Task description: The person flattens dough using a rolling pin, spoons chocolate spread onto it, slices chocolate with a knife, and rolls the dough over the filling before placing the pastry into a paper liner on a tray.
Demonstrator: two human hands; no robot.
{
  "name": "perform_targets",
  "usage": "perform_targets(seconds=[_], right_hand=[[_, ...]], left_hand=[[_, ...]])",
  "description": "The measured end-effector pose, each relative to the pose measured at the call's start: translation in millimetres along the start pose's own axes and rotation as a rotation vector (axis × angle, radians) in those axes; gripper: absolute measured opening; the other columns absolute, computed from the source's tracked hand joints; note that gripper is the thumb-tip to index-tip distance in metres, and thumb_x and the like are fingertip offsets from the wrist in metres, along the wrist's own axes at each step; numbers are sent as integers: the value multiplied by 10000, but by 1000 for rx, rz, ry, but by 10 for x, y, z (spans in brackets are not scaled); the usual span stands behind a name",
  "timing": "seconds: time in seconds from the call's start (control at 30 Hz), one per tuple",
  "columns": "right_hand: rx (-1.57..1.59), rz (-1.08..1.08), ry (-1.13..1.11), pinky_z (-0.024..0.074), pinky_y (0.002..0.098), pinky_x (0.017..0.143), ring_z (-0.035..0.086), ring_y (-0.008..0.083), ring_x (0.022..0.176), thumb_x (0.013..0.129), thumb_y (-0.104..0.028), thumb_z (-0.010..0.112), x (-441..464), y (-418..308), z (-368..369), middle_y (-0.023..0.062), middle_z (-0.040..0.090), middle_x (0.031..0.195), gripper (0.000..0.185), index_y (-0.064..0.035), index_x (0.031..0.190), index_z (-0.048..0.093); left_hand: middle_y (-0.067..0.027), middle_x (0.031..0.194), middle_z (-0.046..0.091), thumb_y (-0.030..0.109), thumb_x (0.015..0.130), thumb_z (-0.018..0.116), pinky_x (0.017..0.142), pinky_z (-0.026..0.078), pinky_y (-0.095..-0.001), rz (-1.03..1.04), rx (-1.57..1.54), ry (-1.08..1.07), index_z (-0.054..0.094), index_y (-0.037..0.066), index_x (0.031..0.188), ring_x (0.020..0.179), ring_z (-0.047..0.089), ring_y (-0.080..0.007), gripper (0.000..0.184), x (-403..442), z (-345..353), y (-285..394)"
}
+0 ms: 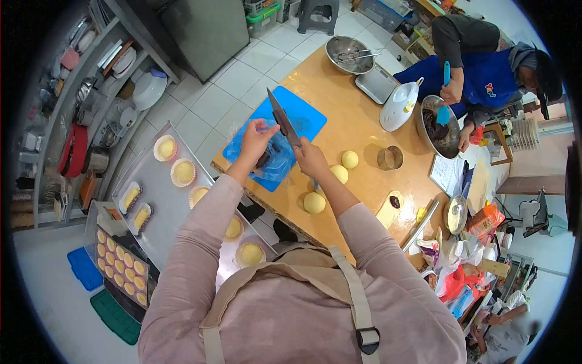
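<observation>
My right hand (311, 159) grips a large knife (285, 121), its blade pointing up and left over the blue cutting board (310, 109). Close to the blade, the fingers of my left hand (257, 141) are pinched together at the knife's side, on something dark too small to make out. Under both hands a clear plastic bag (279, 161) lies on the board, with dark pieces in it. Pale yellow dough balls (314, 202) sit on the wooden table (357, 218) beside my right forearm. A metal ring (390, 158) stands farther right.
Left of the table, a metal tray (163, 200) holds pastries in paper cups. Across the table a co-worker (485, 79) stirs a bowl (447, 142) with a blue spatula. A white mixer (400, 106), a scale (377, 84) and another bowl (342, 50) stand near the far edge.
</observation>
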State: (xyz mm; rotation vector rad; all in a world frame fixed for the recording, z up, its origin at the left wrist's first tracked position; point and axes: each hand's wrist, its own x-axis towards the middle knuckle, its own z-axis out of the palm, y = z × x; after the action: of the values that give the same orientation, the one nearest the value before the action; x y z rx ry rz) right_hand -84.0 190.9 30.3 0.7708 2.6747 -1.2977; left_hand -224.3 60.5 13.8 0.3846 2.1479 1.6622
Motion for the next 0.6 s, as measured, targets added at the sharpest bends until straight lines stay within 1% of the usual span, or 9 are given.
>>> perform_targets(seconds=[0.07,0.17,0.27,0.33,0.37,0.43,0.53,0.6], right_hand=[[-38,-43,22,470,529,688,622,440,790,941,-275,491,-31,-52,-46,249,636,818,257,-35,1032,470],[-76,-90,36,462,525,676,611,451,781,942,-260,501,-83,-104,-38,254,626,808,251,-24,1013,452],[-80,-95,49,462,521,670,612,450,771,942,-257,498,-95,-116,-44,255,626,811,249,-21,1007,449],[-74,-100,48,463,515,672,613,449,780,941,-257,498,-73,-28,-6,254,626,815,250,-21,1004,447],[-71,-112,50,470,499,644,621,427,741,943,-255,498,-57,14,15,247,624,796,252,-18,1015,450],[-65,-137,53,485,466,588,637,381,663,948,-251,497,-38,55,37,231,619,758,257,-13,1036,454],[116,-3,-60,480,393,482,616,278,519,956,-249,498,-55,-11,1,182,589,680,270,-7,1069,456],[266,47,-98,465,361,440,588,233,466,958,-247,499,-107,-104,-35,156,565,649,274,-6,1081,455]], left_hand=[[-92,1016,624,263,794,800,784,500,-311,-111,-123,-49,542,-14,1161,911,592,-175,527,27,53,104],[-47,993,639,206,831,765,780,505,-285,-219,-241,-122,564,39,1107,915,613,-149,380,58,62,167],[-31,957,651,151,871,711,777,514,-296,-254,-321,-130,577,51,1043,872,633,-146,240,94,87,110],[-43,926,650,123,872,698,727,518,-291,-287,-339,-117,586,33,1013,828,630,-138,202,69,119,128],[-49,911,650,109,872,691,702,520,-289,-304,-348,-110,590,25,999,806,629,-135,183,66,128,136],[-58,920,650,100,881,671,707,529,-295,-330,-397,-129,589,23,1001,804,635,-146,164,100,141,82],[-68,924,646,85,886,646,717,541,-305,-346,-437,-145,586,17,1003,801,643,-162,148,153,147,2],[-72,922,644,79,885,637,725,545,-312,-346,-441,-150,583,13,1002,801,645,-170,144,161,136,-3]])
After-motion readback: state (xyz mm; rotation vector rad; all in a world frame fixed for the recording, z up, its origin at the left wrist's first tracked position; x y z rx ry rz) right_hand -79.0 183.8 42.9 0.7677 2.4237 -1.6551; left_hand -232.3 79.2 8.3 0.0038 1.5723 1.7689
